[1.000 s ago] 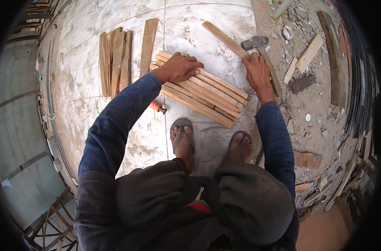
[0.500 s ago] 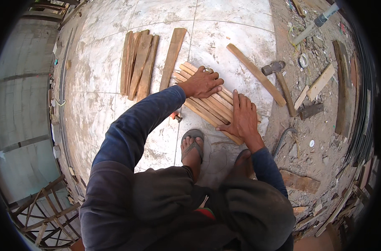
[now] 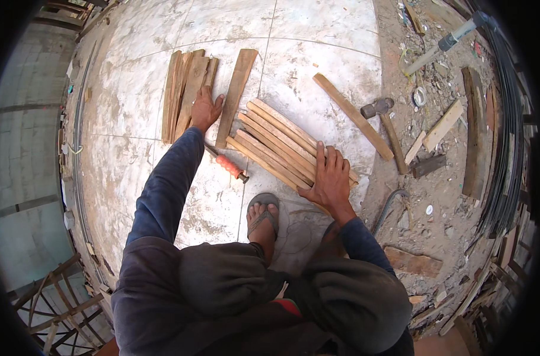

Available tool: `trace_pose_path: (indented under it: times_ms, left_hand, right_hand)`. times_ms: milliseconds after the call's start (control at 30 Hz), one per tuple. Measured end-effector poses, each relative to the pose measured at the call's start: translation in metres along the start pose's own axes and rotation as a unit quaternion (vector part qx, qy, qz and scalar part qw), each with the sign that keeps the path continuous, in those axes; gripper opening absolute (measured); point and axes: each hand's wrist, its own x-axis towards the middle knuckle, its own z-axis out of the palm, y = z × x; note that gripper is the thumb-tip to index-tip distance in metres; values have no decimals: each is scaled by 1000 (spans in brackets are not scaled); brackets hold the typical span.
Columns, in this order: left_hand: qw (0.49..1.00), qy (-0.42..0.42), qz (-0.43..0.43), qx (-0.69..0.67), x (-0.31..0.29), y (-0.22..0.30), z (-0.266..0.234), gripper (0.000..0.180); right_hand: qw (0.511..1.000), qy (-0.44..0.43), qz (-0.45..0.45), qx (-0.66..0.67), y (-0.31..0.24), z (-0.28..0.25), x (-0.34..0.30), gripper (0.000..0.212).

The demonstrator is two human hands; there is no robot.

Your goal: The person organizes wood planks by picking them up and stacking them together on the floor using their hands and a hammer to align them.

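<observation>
Several narrow wooden strips (image 3: pixel 276 137) lie side by side on the pale slab, slanting down to the right. My right hand (image 3: pixel 330 183) spans their near right end, thumb on the near edge and fingers over the far side. To the left, my left hand (image 3: pixel 206 111) reaches onto a second group of wooden strips (image 3: pixel 184 89), its thumb and fingers apart; the fingertips rest at the rightmost pieces. A single wider strip (image 3: pixel 237 89) lies between the two groups. Below my left wrist is a tool with an orange handle (image 3: pixel 228 165) and a dark capped end; its shaft is partly hidden.
Right of the slanted strips lie a loose batten (image 3: pixel 353 117) and a hammer (image 3: pixel 378 108) at the slab's edge. Rubble, wood offcuts (image 3: pixel 443 126), a pipe (image 3: pixel 442 47) and dark rods (image 3: pixel 506 172) fill the ground beyond. My sandalled foot (image 3: pixel 263 219) stands near the strips.
My left hand has left the slanted strips and moved left to the other group. My right hand stays on the slanted strips. The orange-handled tool shows more fully.
</observation>
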Motion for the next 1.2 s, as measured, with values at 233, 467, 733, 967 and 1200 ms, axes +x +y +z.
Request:
trace_pose_path:
  times_ms: [233, 467, 733, 967, 1200]
  left_hand:
    - [987, -151, -20, 53, -1, 49, 23, 79]
    - [985, -161, -29, 60, 6, 36, 25, 61]
    - [997, 69, 14, -20, 0, 10, -5, 52]
    - [989, 25, -110, 97, -11, -93, -23, 65]
    - [973, -65, -120, 188, -15, -33, -8, 104]
  right_hand:
    - [1000, -9, -7, 5, 3, -9, -6, 120]
    - [1000, -11, -14, -10, -8, -1, -6, 120]
    - [1000, -22, 0, 2, -4, 1, -7, 120]
    - [1000, -14, -19, 14, -13, -1, -4, 114]
    - [1000, -20, 7, -5, 2, 3, -10, 121]
